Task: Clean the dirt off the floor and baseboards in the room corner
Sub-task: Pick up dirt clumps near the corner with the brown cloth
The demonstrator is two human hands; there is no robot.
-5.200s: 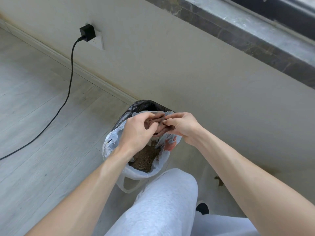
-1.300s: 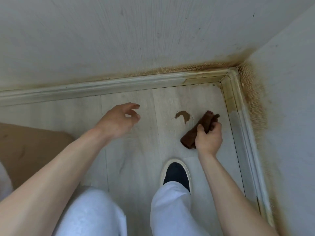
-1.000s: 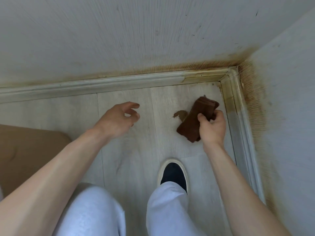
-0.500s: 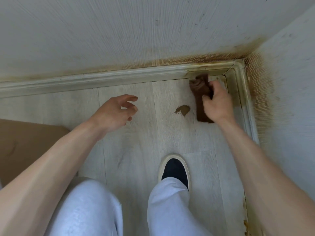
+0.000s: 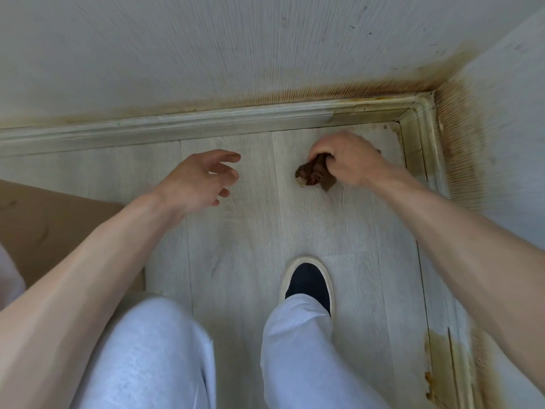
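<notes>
The right hand (image 5: 349, 160) is pressed down on the floor (image 5: 250, 231) near the room corner, and its grip is closed tight around a brown cloth (image 5: 314, 175). The fingers curl over the top of the cloth, so most of it is hidden under the hand. A bunched, crumpled end sticks out to the left of the fingers and a flat corner pokes out below them. The cloth touches the floor. At its left edge a little bit of brown dirt (image 5: 300, 182) shows on the pale boards, just beside the cloth. The left hand (image 5: 200, 180) holds nothing. Its grip is let go, with the fingers spread and a bit bent, above the floor and well apart from the cloth. The baseboard (image 5: 206, 125) along the far wall looks grimy, and it meets the side baseboard (image 5: 424, 137) at the corner, where both look yellow-brown with dirt. The walls above them have rusty brown stains too. More brown marks (image 5: 436, 346) sit low on the right side by the wall. A dark shoe (image 5: 308, 283) with a white rim stands on the floor below the cloth, and light grey trousers (image 5: 153, 358) fill the bottom. A brown cardboard sheet (image 5: 53, 228) lies on the left.
</notes>
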